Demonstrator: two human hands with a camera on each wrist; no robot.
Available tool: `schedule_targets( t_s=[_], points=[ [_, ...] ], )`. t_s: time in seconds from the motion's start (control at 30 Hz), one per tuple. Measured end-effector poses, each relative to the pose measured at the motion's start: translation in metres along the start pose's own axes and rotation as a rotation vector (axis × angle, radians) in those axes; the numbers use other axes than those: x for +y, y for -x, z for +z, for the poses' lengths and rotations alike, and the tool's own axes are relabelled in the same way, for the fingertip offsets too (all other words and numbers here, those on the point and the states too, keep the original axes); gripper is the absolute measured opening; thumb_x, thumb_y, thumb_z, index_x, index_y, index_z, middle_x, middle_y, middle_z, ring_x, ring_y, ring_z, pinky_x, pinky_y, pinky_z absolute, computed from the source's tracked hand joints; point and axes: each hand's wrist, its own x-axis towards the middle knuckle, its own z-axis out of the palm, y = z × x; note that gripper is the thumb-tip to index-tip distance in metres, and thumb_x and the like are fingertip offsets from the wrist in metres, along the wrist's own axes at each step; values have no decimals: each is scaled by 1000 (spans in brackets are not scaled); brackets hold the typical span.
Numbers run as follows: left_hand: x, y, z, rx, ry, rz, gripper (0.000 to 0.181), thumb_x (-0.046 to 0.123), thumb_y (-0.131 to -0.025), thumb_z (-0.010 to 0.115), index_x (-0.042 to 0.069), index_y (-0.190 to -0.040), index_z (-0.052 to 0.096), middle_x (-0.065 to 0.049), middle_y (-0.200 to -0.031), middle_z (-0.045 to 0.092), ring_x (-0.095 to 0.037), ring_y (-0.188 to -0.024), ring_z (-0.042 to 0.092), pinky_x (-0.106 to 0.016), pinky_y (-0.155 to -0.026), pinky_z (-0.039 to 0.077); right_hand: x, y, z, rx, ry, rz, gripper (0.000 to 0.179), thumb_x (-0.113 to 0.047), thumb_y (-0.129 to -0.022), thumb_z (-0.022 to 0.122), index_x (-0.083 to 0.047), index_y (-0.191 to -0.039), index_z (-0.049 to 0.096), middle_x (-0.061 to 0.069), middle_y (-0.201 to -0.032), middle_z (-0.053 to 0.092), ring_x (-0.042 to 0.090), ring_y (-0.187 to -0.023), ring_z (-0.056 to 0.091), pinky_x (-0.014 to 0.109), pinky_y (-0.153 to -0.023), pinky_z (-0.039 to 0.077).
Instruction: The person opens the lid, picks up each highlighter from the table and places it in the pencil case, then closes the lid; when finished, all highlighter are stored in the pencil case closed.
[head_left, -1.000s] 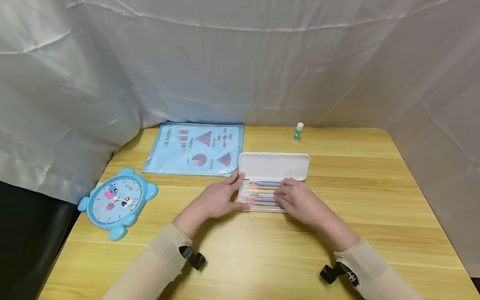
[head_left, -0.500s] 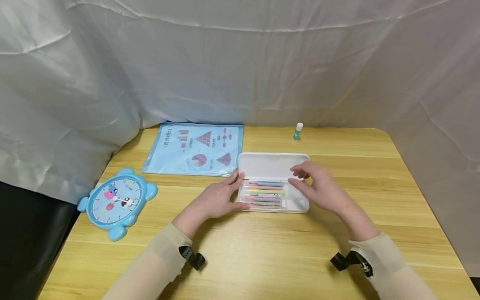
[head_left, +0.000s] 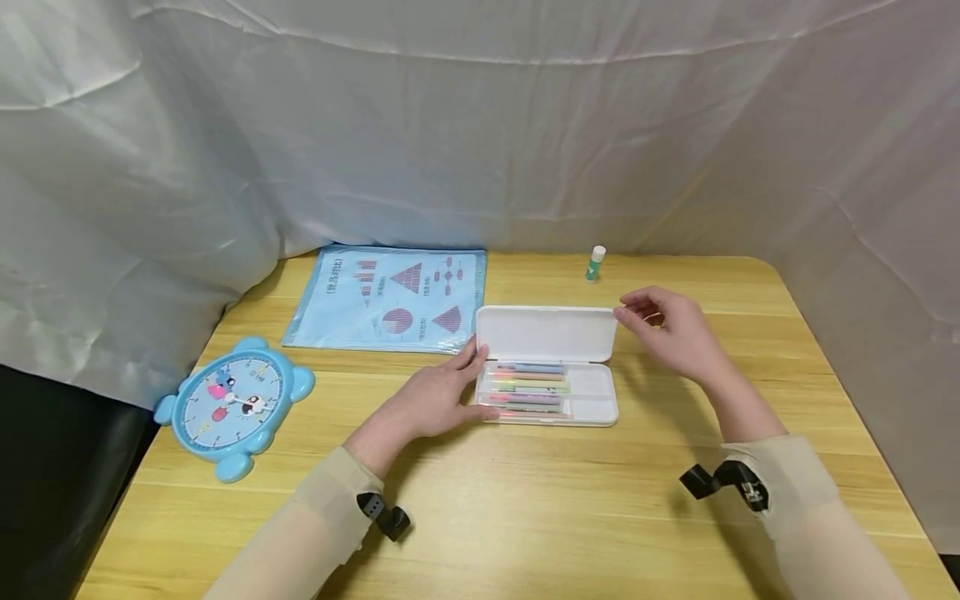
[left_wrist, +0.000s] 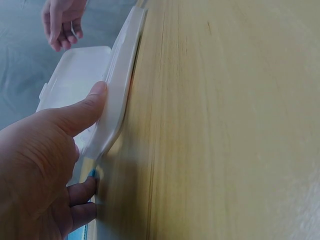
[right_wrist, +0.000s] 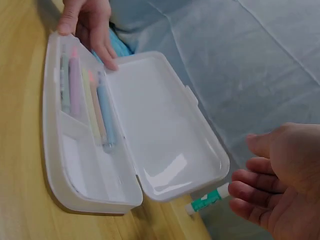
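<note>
A white pencil case (head_left: 592,408) stands on the table with its lid (head_left: 546,333) raised. Several coloured pens (head_left: 528,387) lie side by side in the left part of its tray, seen also as pastel pens (right_wrist: 102,112) in the right wrist view. My left hand (head_left: 431,400) grips the case's left end, thumb on the front wall (left_wrist: 117,95) and fingers toward the hinge side. Beside the lid's upper right corner is my right hand (head_left: 675,333), fingers loosely bent around nothing. In the right wrist view a gap shows between that hand (right_wrist: 280,180) and the lid (right_wrist: 165,120).
Behind the case stands a green glue stick (head_left: 595,264) with a white cap. A blue document pouch (head_left: 390,296) with printed charts lies at the back left. Left of the hands is a blue toy clock (head_left: 234,404). Grey cloth (head_left: 525,125) hangs along the table's back edge.
My right hand has left the pens inside the case and moved up and right to beside the lid's corner. The left hand and the case have stayed nearly still.
</note>
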Motion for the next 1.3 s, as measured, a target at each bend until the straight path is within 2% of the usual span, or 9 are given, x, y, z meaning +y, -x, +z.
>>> schedule_targets(
  t_s=[0.13, 0.23, 0.37, 0.5, 0.7, 0.83, 0.93, 1.07, 1.3],
  points=[
    [0, 0, 1, 1, 3, -1, 106, 75, -96, 59, 15, -169, 11, -4, -176, 0, -37, -141, 51, -45, -114, 44, 9, -7, -3, -64, -24, 102, 53, -43, -112, 53, 4, -129, 69, 22, -116, 74, 36, -103, 70, 40, -85, 55],
    [0, -1, 1, 3, 7, 0, 106, 75, -95, 59, 15, -169, 11, -3, -176, 0, -37, -142, 50, -45, -113, 44, 14, -13, -4, -137, -121, 203, 69, -51, -113, 45, 12, -132, 65, 30, -121, 71, 42, -110, 70, 48, -92, 58],
    [0, 0, 1, 3, 11, 0, 106, 74, -96, 60, 16, -169, 11, -4, -175, 0, -37, -142, 50, -46, -114, 43, 22, -19, -1, -233, -267, 346, 81, -54, -113, 38, 21, -134, 59, 34, -124, 68, 40, -111, 70, 44, -97, 57],
    [1, 0, 0, -1, 13, -5, 105, 74, -95, 61, 18, -169, 10, -4, -175, -1, -38, -142, 50, -46, -115, 43, 27, -21, 4, -291, -328, 423, 83, -56, -112, 39, 23, -131, 60, 29, -116, 72, 33, -101, 74, 42, -92, 60],
    [1, 0, -1, 4, 18, -5, 106, 74, -95, 61, 19, -170, 9, -5, -175, 1, -39, -140, 51, -46, -115, 43, 24, -22, 9, -331, -326, 440, 77, -54, -112, 44, 20, -117, 67, 24, -100, 76, 30, -87, 77, 42, -82, 62],
    [0, 0, 0, 17, 35, -18, 113, 73, -94, 63, 23, -170, -3, -2, -175, 4, -38, -141, 52, -45, -116, 41, 24, -22, 10, -349, -336, 440, 76, -54, -112, 45, 19, -110, 67, 24, -95, 75, 31, -85, 76, 45, -82, 62],
    [0, -1, 1, 33, 56, -36, 122, 74, -91, 66, 28, -168, -17, 0, -175, 8, -37, -139, 53, -44, -116, 40, 24, -23, 10, -354, -341, 445, 76, -54, -112, 46, 19, -111, 66, 24, -95, 74, 32, -86, 76, 46, -84, 62],
    [0, -1, 2, 51, 83, -52, 132, 73, -89, 70, 27, -163, -29, -9, -171, 25, -36, -133, 60, -43, -114, 44, 25, -23, 11, -363, -361, 449, 74, -52, -112, 46, 19, -115, 65, 25, -97, 74, 34, -88, 76, 47, -85, 62],
    [0, -1, 3, 49, 97, -71, 135, 74, -88, 71, 20, -164, -26, -15, -167, 35, -36, -135, 58, -43, -114, 44, 25, -19, 12, -366, -380, 398, 73, -51, -113, 46, 19, -119, 66, 26, -101, 73, 33, -91, 75, 47, -86, 62]
  ],
)
